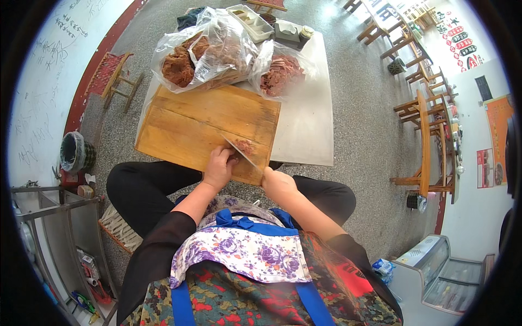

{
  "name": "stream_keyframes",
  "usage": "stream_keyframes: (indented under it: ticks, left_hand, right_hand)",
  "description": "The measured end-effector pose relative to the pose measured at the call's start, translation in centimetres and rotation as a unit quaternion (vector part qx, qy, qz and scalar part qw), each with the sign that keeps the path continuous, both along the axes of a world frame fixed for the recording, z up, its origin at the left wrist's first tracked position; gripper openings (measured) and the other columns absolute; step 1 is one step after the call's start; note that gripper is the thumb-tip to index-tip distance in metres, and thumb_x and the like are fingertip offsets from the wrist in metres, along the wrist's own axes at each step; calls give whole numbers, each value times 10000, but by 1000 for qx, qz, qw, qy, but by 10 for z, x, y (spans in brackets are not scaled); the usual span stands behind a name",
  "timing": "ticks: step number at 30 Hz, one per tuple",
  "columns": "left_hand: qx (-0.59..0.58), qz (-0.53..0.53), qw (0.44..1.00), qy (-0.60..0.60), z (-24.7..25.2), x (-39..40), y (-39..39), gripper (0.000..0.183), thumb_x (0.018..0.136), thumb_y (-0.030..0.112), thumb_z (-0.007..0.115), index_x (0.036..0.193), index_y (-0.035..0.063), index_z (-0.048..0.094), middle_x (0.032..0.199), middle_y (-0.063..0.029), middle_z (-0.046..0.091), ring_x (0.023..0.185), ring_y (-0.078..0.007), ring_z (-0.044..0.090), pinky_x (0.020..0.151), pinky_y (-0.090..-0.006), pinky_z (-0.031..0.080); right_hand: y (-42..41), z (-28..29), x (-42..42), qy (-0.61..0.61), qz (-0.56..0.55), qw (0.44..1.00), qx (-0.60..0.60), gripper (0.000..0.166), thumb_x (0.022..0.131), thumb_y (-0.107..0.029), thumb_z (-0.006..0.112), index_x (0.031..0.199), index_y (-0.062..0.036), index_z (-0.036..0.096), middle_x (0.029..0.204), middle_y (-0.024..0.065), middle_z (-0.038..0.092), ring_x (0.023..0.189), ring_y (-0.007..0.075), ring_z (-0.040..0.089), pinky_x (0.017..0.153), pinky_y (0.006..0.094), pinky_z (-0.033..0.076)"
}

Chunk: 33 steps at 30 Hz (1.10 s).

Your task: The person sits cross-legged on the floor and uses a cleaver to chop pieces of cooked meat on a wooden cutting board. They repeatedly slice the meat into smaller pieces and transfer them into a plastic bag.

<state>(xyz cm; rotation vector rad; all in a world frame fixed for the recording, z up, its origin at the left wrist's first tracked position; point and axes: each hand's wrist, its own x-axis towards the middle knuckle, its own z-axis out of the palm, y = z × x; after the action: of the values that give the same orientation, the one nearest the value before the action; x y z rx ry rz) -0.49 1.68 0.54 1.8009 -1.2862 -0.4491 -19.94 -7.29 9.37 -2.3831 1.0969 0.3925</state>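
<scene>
A wooden cutting board [195,122] lies tilted across the near left part of a low white table [306,130]. My right hand [279,183] grips a knife [244,154] at the board's near right corner, its blade slanting up and left over the wood. Left of the blade, my left hand [219,166] has bent fingers on a piece of meat that they mostly hide. A small heap of sliced meat [244,146] lies just right of the blade. Beyond the board stand a plastic bag of large brown meat chunks [178,67] and a smaller bag of sliced meat [281,75].
At the table's far edge are a white divided condiment box [251,22], a grey tissue box [286,33] and a lidded jar [306,33]. A folding stool [118,79] and a lined bin [75,151] stand left. Wooden benches [424,142] line the right side.
</scene>
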Motion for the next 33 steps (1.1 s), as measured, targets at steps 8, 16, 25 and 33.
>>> stream_keyframes:
  ticks: [8, 16, 25, 33]
  left_hand:
    - [-66, -42, 997, -6, -8, 5, -1, 270, 836, 49, 655, 1097, 5, 601, 1159, -196, 597, 1096, -409, 542, 960, -458, 454]
    - [-26, -59, 998, 23, 3, 7, 0, 328, 847, 35, 626, 1170, 15, 579, 1150, -215, 588, 1063, -432, 538, 916, -464, 471]
    - [-25, -34, 999, 18, -11, 3, -2, 318, 840, 49, 665, 1152, 19, 612, 1103, -192, 623, 1001, -407, 569, 888, -450, 486]
    - [-75, -9, 997, 18, 7, -4, -2, 269, 815, 11, 674, 1081, 47, 659, 1051, -162, 636, 983, -392, 582, 841, -442, 487]
  right_hand:
    - [4, 35, -15, -41, 16, 999, -17, 156, 924, -189, 545, 912, -33, 538, 783, 216, 658, 771, 418, 654, 686, 523, 508]
    - [3, 45, 7, 53, 42, 997, 21, 111, 894, -117, 539, 938, -17, 559, 831, 208, 686, 801, 394, 682, 688, 502, 531]
    - [-8, -10, 31, -13, 37, 999, -15, 157, 913, -176, 532, 932, -22, 549, 828, 221, 685, 816, 398, 680, 712, 508, 530]
    - [7, 53, -13, 11, 54, 998, -1, 132, 905, -153, 538, 906, -22, 552, 775, 209, 672, 747, 401, 672, 671, 510, 527]
